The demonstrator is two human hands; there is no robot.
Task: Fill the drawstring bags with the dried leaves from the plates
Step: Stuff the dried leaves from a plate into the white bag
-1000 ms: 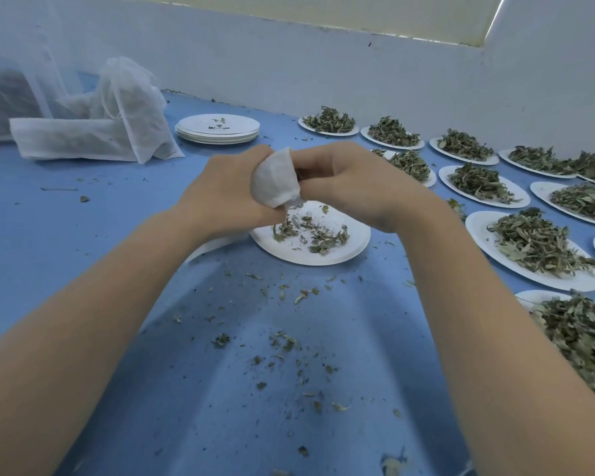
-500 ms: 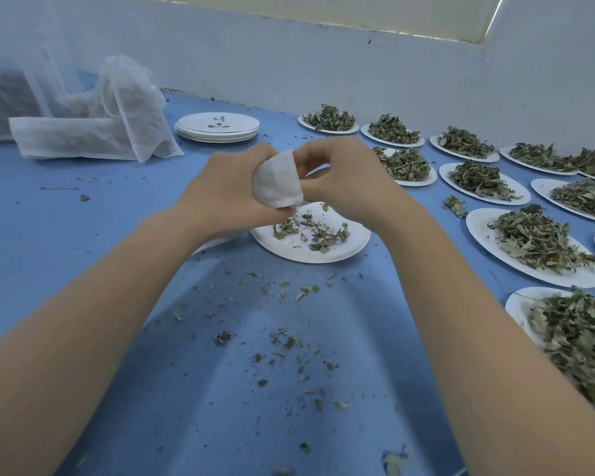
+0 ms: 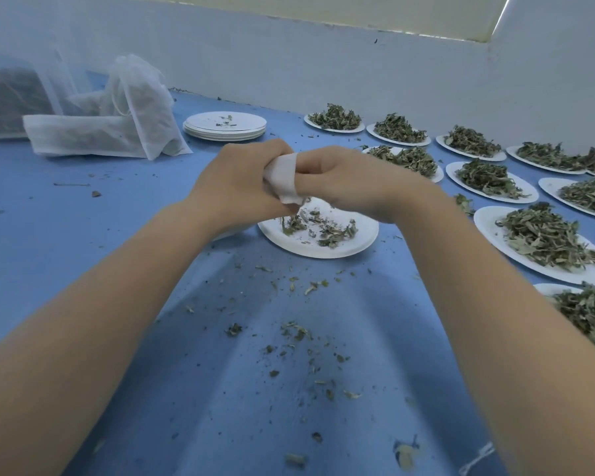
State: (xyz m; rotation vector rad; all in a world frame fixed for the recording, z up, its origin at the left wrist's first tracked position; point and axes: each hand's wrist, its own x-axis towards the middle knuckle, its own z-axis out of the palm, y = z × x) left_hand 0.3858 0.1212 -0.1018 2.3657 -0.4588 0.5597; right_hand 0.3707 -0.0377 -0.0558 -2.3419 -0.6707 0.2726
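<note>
Both hands are up in front of the person, close together over the blue table (image 3: 83,235). The left hand (image 3: 234,187) and the right hand (image 3: 344,187) are each curled round one small white drawstring bag (image 3: 284,182), which sits squeezed between them. I cannot see the bag's mouth or its string, so I cannot tell if it is being pulled shut or held open.

Right under the hands is a paper plate (image 3: 361,240) with only a few dried leaves (image 3: 327,230) left on it, so I would guess most of that plate's pile is in the bag now.

Some work looks done. Filled mesh bags (image 3: 117,132) lie in a heap at the far left, and a stack of used plates (image 3: 224,127) sits near them (a few crumbs on top).

A lot is left, though. To the right there are many full plates (image 3: 543,242) in rows, each with a heap of leaves, none looking touched. Bits of leaf (image 3: 296,333) are spilled on the table near the person too.

So I think the job is only partly done, with many more plates to empty than have been emptied.
</note>
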